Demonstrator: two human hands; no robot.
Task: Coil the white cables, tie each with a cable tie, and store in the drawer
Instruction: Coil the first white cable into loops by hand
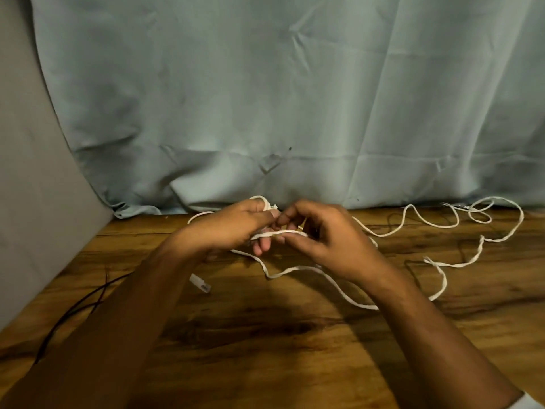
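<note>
Slack is trailing in kinked loops across the table (265, 335) while the left hand (233, 225) is gripping what seem to be the first coils of the white cable (457, 265) and the right hand (324, 234) is pinching the next strand, risking a snag that tugs them loose.

Dim, warm light comes from beyond the left hand (236, 225) and right hand (327, 237); I see soft shadows on the tabletop (295, 364) nearer me, mild blur, bowed frame edges.
</note>
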